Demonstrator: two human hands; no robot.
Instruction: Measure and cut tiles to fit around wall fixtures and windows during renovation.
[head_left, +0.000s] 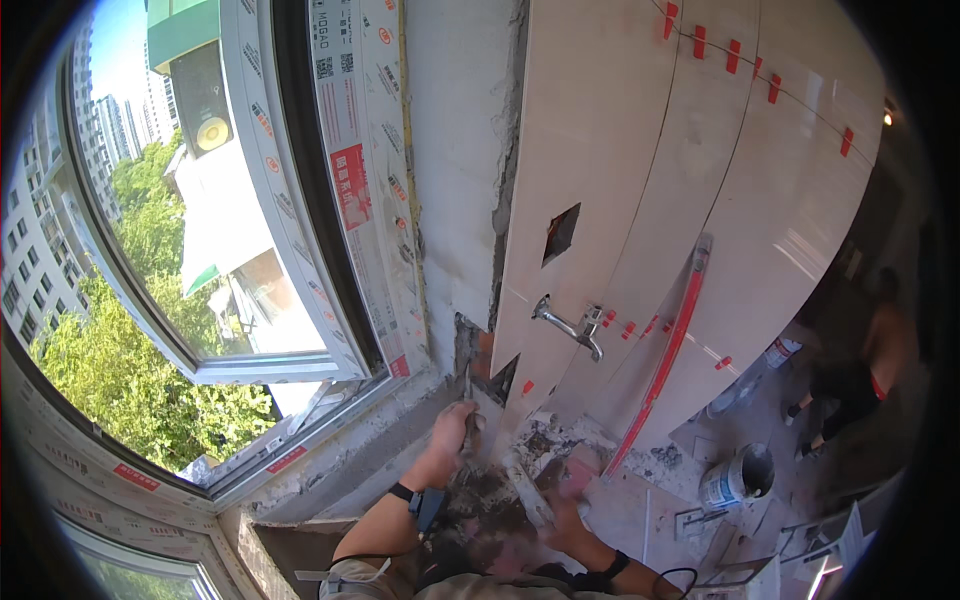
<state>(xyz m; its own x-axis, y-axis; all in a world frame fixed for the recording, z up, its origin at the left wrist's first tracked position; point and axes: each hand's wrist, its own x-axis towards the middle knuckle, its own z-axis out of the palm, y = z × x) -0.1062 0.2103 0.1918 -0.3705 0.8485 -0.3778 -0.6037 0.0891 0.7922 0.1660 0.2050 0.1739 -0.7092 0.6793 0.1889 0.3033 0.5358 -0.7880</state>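
My left hand (455, 437) is closed in the corner below the window, around a thin chisel-like rod (468, 384) that points up at the broken wall edge. Just above it is a rough hole (474, 345) with bare brick showing. To the right, my right hand (566, 528) is wrapped round a pale, hammer-like tool (526, 488), whose exact kind is blurred. Its far end reaches toward my left hand without visibly touching it. Rubble (565, 432) lies at the foot of the wall beyond the tool.
A window sash (300, 250) stands open at the left. The tiled wall (610, 130) carries red tile clips (700, 42), a metal tap (575, 327) and cut openings (561, 235). A red level (665, 350) leans there. At the right are a bucket (738, 480) and another person (860, 370).
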